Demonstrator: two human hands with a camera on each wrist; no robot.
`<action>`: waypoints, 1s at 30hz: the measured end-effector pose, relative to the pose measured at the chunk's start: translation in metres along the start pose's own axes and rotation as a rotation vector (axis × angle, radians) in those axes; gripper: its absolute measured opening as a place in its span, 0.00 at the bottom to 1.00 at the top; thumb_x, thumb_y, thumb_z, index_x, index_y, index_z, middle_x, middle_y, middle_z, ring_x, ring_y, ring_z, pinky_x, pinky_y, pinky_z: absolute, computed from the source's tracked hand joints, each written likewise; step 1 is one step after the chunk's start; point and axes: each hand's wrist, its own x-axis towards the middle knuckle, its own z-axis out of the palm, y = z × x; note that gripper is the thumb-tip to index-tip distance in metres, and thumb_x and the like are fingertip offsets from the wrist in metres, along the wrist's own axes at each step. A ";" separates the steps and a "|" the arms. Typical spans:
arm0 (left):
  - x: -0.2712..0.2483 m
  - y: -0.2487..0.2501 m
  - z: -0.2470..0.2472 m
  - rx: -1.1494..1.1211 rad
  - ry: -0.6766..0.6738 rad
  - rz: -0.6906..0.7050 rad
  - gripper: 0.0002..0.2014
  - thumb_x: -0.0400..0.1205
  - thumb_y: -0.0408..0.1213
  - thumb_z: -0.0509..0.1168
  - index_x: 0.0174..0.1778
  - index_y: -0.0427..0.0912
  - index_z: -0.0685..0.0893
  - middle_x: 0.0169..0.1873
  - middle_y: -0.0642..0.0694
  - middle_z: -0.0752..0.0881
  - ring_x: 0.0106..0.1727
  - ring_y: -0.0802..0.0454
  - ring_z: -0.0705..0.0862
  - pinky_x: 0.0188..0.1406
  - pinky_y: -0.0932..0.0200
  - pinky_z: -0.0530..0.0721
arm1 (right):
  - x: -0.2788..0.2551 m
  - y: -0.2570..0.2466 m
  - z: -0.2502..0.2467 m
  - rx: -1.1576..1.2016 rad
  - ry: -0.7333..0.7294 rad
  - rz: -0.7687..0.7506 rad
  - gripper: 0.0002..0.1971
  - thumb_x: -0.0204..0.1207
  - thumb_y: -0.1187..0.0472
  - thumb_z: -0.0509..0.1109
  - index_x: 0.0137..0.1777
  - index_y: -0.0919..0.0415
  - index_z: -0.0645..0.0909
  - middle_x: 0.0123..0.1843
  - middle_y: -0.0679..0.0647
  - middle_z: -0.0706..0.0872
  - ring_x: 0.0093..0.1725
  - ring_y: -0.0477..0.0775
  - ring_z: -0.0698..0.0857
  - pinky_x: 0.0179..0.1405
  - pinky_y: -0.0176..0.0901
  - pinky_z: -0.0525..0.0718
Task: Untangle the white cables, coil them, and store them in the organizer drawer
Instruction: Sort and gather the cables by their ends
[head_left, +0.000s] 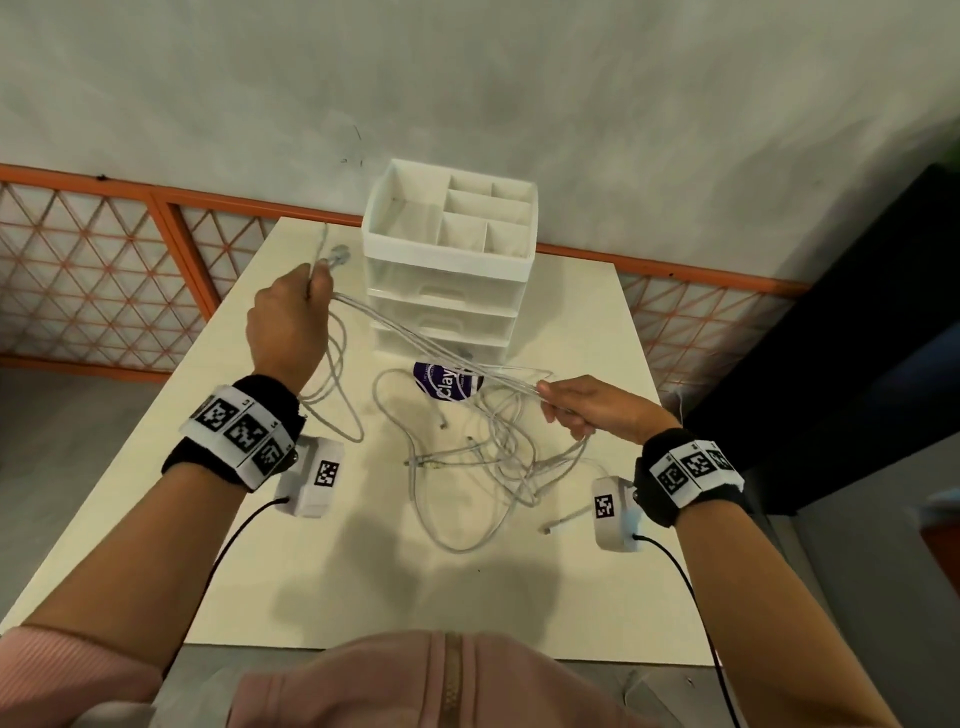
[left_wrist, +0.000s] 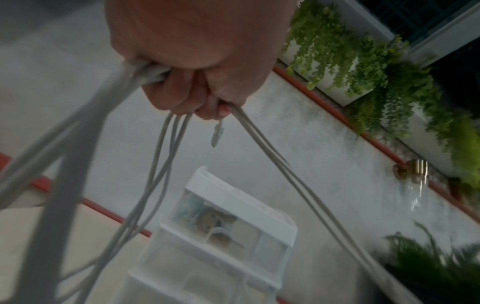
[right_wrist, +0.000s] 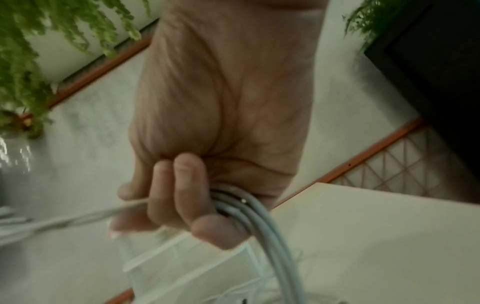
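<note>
White cables (head_left: 483, 452) remain mostly tangled on the tabletop (head_left: 363, 582) — left hand (head_left: 283, 325) and right hand (head_left: 587, 408) each clench several strands stretched between them; coiling and the closed organizer drawer (head_left: 441, 306) remain.

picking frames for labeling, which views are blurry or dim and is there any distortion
Head view: sharpest, evenly lit, wide-angle bend at the edges, soft shadows on the table. Left wrist view: dim, the white cables near the left hand smeared. Right wrist view: dim and soft, the right hand blurred.
</note>
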 end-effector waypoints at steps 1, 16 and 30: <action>-0.001 -0.004 -0.001 0.037 -0.009 -0.003 0.20 0.88 0.44 0.51 0.32 0.38 0.66 0.28 0.37 0.73 0.34 0.30 0.78 0.33 0.49 0.67 | -0.002 0.002 -0.002 -0.024 0.034 0.010 0.22 0.84 0.45 0.57 0.35 0.59 0.76 0.23 0.48 0.64 0.22 0.44 0.65 0.29 0.35 0.70; -0.053 -0.067 0.008 0.237 -0.584 -0.044 0.21 0.84 0.51 0.56 0.33 0.39 0.77 0.25 0.44 0.77 0.34 0.36 0.76 0.30 0.51 0.67 | -0.008 -0.001 -0.007 -0.387 -0.235 0.195 0.17 0.83 0.50 0.62 0.38 0.56 0.85 0.22 0.45 0.72 0.24 0.44 0.67 0.27 0.31 0.68; -0.120 -0.074 0.037 0.262 -1.348 -0.091 0.15 0.64 0.41 0.82 0.26 0.44 0.80 0.23 0.52 0.83 0.28 0.56 0.80 0.31 0.60 0.73 | -0.030 0.113 0.076 -0.471 -0.285 0.460 0.09 0.71 0.57 0.78 0.34 0.57 0.82 0.32 0.48 0.82 0.35 0.48 0.80 0.37 0.34 0.78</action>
